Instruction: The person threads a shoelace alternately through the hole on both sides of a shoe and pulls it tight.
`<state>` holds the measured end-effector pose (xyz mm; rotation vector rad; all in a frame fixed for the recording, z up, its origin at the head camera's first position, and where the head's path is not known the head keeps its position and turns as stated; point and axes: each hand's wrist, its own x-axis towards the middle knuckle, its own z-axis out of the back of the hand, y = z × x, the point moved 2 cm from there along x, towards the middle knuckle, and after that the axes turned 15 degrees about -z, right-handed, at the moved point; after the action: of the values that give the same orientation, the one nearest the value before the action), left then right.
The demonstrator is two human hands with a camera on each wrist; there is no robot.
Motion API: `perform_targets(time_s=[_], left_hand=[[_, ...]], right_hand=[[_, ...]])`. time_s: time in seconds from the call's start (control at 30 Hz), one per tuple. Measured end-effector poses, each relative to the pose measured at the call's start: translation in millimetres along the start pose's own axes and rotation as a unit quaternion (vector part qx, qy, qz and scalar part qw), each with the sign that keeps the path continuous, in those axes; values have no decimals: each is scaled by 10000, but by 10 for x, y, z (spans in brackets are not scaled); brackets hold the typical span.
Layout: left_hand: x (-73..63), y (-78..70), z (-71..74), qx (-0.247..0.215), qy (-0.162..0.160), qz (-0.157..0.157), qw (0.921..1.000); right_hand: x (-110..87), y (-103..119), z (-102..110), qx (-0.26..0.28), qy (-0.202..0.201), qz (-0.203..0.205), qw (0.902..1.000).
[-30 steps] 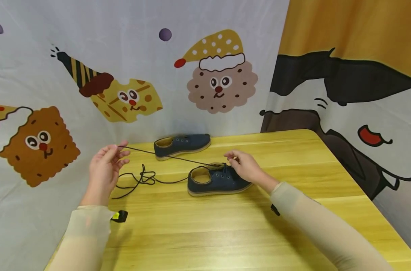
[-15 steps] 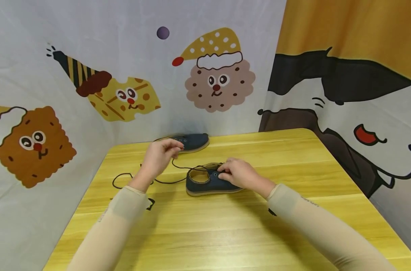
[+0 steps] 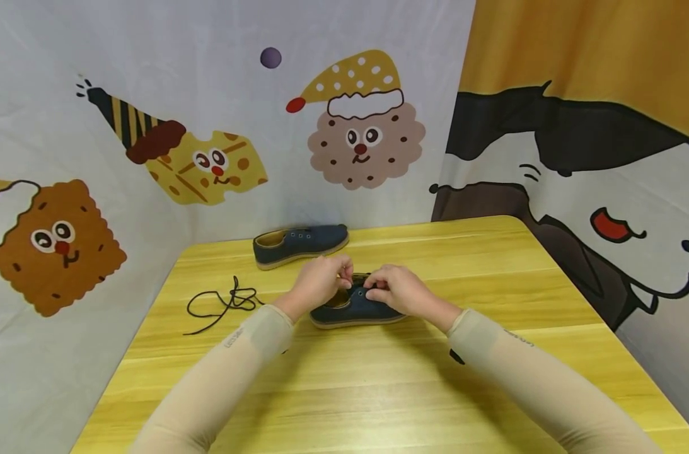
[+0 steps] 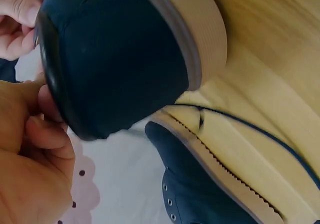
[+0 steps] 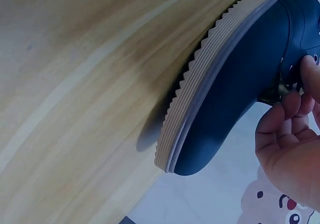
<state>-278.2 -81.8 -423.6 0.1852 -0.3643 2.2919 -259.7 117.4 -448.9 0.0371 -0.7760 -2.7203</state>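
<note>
A navy low-top shoe (image 3: 361, 309) with a tan sole lies sideways near the table's middle, toe to the right. My right hand (image 3: 406, 293) grips the eyelet flap, thumb beside the eyelets and fingers curled in the right wrist view. At the shoe's opening, my left hand (image 3: 318, 277) has bent fingers pinching the dark shoelace; its held part is hidden. In the left wrist view these fingers (image 4: 47, 134) are right at the collar. Another stretch of shoelace (image 3: 231, 301) lies looped on the tabletop to the left.
The second navy shoe (image 3: 321, 239) lies behind, at the table's back edge, with bare eyelets. A printed curtain (image 3: 287, 157) hangs close behind the wooden table (image 3: 367, 391). Beige sleeves (image 3: 253, 340) cover both forearms.
My left hand has come from the far left to the near shoe's opening, bringing the shoelace. The taut lace has slackened. My right hand has shifted slightly left onto the eyelets.
</note>
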Motion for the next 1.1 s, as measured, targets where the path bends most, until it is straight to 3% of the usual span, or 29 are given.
perform_targets(time_s=[0.1, 0.23, 0.47, 0.77, 1.1], left_hand=[[17, -27, -57, -85, 127, -51, 9999], [35, -44, -109, -565, 199, -52, 9982], [41, -5, -162, -1581, 458, 299, 9859], [76, -11, -156, -1404, 527, 246, 9884], [98, 16, -183, -2048, 675, 419, 9756]], right_hand=[[-1, 6, -5, 69, 18, -19, 10000], [-1, 8, -5, 135, -28, 15, 9999], [-5, 17, -4, 266, 21, 5, 9996], [1, -2, -14, 472, 131, -166, 9987], [-18, 1, -34, 481, 177, -224, 9984]])
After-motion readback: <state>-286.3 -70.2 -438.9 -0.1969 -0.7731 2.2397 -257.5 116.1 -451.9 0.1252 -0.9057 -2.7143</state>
